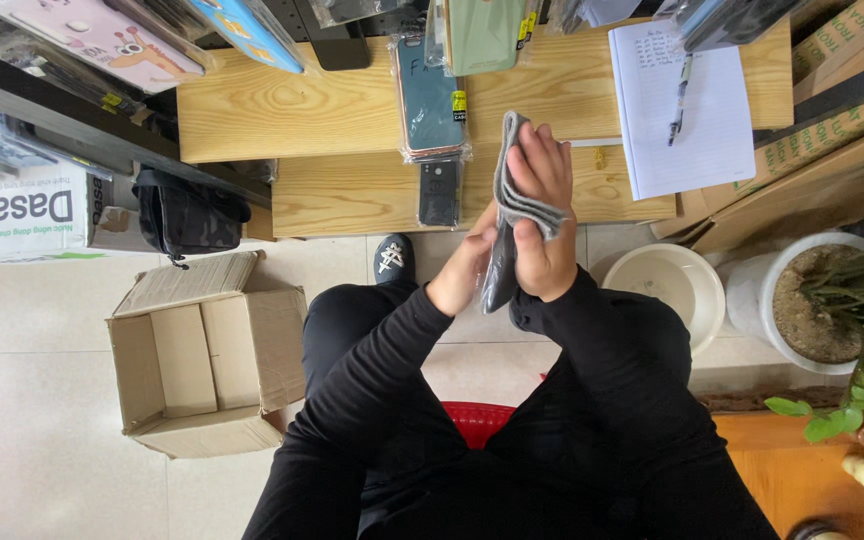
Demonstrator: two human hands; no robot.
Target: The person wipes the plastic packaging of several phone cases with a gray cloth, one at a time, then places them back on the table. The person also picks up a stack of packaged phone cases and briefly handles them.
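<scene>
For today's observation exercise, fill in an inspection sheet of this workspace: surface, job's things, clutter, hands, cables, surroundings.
Surface: wooden bench, stepped, light-coloured.
Job's things: grey cloth wrapped over a dark phone.
Clutter: packaged phone cases, notebook with pen.
Hands: left hand grips the phone's lower part; right hand presses the cloth on it.
Cables: nothing seen.
Surroundings: open cardboard box, potted plant, white bowl, tiled floor.

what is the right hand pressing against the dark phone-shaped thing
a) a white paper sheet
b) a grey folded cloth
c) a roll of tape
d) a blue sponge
b: the right hand lies over a grey folded cloth wrapped against the dark phone-shaped thing, which the left hand steadies from the other side, above the wooden bench.
</scene>
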